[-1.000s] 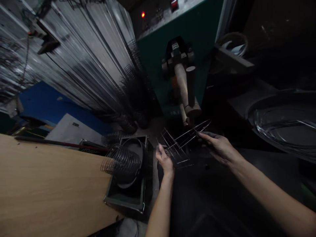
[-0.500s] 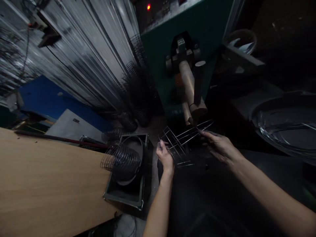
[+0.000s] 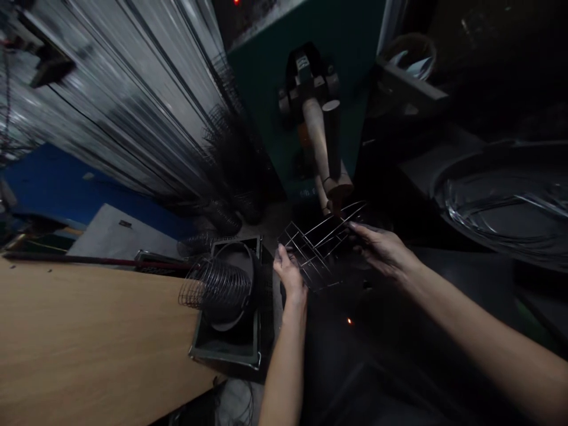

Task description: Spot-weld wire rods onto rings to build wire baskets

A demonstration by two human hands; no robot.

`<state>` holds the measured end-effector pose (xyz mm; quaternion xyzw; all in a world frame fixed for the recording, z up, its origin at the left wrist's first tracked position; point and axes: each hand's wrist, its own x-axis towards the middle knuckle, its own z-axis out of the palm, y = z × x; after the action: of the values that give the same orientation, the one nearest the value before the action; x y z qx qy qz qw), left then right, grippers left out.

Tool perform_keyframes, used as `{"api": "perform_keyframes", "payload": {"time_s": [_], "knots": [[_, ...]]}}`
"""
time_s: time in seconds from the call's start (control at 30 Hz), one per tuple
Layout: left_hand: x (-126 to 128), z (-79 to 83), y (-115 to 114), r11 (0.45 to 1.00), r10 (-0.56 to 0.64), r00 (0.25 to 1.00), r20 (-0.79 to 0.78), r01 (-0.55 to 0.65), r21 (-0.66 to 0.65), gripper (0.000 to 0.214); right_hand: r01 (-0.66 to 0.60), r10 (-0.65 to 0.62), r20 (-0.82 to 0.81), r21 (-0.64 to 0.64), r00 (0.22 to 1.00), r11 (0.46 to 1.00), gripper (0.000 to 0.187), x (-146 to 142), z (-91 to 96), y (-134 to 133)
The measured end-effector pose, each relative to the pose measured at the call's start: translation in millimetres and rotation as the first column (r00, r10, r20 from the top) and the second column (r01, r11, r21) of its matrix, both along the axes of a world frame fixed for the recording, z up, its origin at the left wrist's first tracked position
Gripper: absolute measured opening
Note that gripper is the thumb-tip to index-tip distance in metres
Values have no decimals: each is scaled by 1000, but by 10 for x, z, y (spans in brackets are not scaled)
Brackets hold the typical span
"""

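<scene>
My left hand (image 3: 290, 275) is closed on the left edge of a wire rack (image 3: 316, 244), a thin metal grid with crossing bars. At its right end my right hand (image 3: 379, 248) pinches the wire; whether a separate loose wire is in those fingers I cannot tell. Part of the rack sits right at the tips of the spot welder's electrode arms (image 3: 326, 151), between the upper and lower one. A small orange spark (image 3: 349, 321) glows below the hands.
The welder's green body (image 3: 257, 71) stands ahead. At left, a stack of wire rings (image 3: 222, 283) hangs over a green-rimmed box (image 3: 226, 359) beside a wooden board (image 3: 89, 337). A round tray (image 3: 444, 207) with wires lies at right. Wire baskets (image 3: 222, 216) stand behind.
The view has shifted, so the welder sits further left and higher. Both hands keep hold of the rack, which is now closer in under the electrode tips. A spark has appeared.
</scene>
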<state>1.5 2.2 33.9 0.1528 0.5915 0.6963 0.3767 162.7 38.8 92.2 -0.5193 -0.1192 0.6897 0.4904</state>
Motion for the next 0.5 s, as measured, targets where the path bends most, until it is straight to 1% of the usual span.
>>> {"api": "perform_keyframes", "payload": {"time_s": [0.13,0.27,0.4,0.5], "knots": [[-25,-57,58,1000,7,999,39,-7,-1,47,42,-42,31,-9,999,999,11,98,-75,-41],[-63,-79,108,1000,28,998,52,-28,12,50,32,-31,36,-6,999,999,12,148,-71,-43],[-83,-67,123,999,32,999,-7,-32,13,44,-6,6,14,-3,1000,1000,13,123,10,-70],[-85,-53,137,998,55,997,-47,-54,16,40,-48,48,65,1,997,999,11,196,8,-163]]}}
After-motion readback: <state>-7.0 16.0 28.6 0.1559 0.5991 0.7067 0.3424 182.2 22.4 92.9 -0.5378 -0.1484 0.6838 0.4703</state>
